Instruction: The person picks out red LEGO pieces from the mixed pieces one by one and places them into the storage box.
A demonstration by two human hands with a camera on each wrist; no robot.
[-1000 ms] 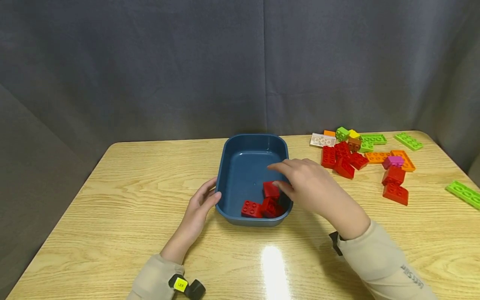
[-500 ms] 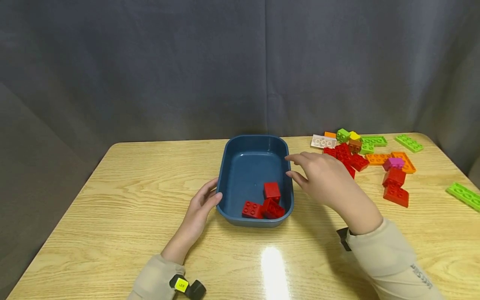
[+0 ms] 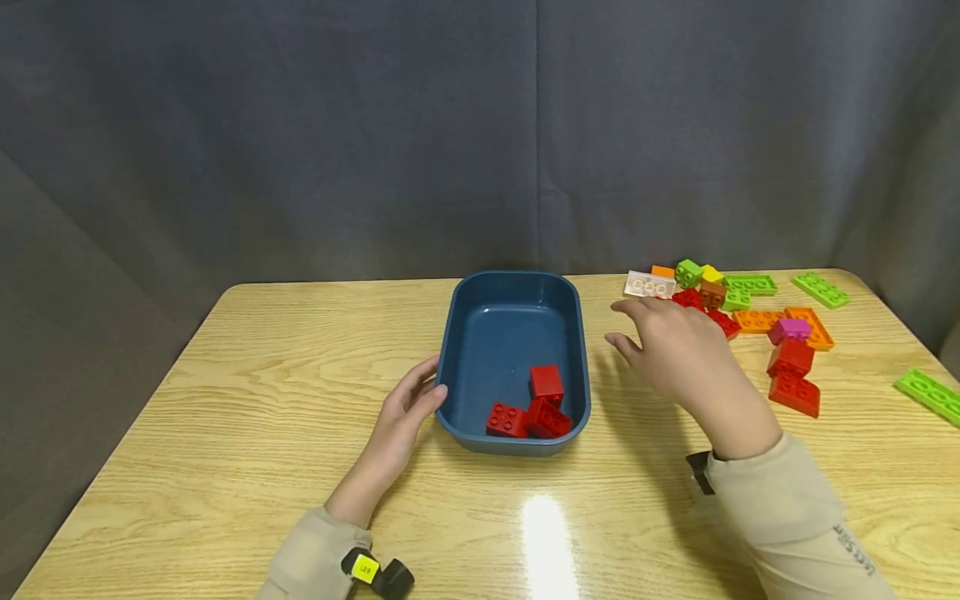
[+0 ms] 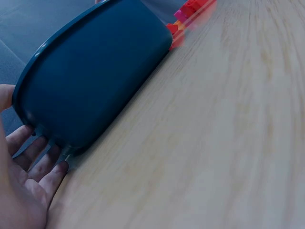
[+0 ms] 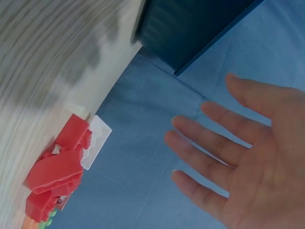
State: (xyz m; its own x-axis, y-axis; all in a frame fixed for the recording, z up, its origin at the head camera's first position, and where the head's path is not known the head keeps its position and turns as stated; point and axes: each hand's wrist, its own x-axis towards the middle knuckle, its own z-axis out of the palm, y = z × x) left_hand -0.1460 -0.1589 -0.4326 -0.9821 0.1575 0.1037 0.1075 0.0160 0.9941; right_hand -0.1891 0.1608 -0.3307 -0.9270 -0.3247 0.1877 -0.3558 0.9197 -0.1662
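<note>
A dark blue plastic bin (image 3: pixel 480 350) stands on the table. At its near end lie red toy building bricks: a studded one (image 3: pixel 507 420), a tilted one (image 3: pixel 548 418) and a plain-faced one (image 3: pixel 547 382). My left hand (image 3: pixel 397 417) holds the bin's left side, thumb over the rim and fingers against the outer wall, as the left wrist view also shows. To the right of the bin, my right hand (image 3: pixel 678 346) hovers above the table with spread fingers and nothing in them. It partly covers a heap of red bricks (image 5: pixel 55 171).
Beyond my right hand lie a clear brick (image 3: pixel 649 284), a brown brick (image 3: pixel 712 295), green plates (image 3: pixel 821 289) and orange plates (image 3: pixel 759 322). A pink brick (image 3: pixel 791 331) sits near two red bricks (image 3: pixel 795 393). A grey curtain (image 3: pixel 375 150) hangs behind the table.
My right hand has moved from over the bin, out past its right rim, toward the loose bricks. The left hand stays on the bin, and the red bricks inside are uncovered.
</note>
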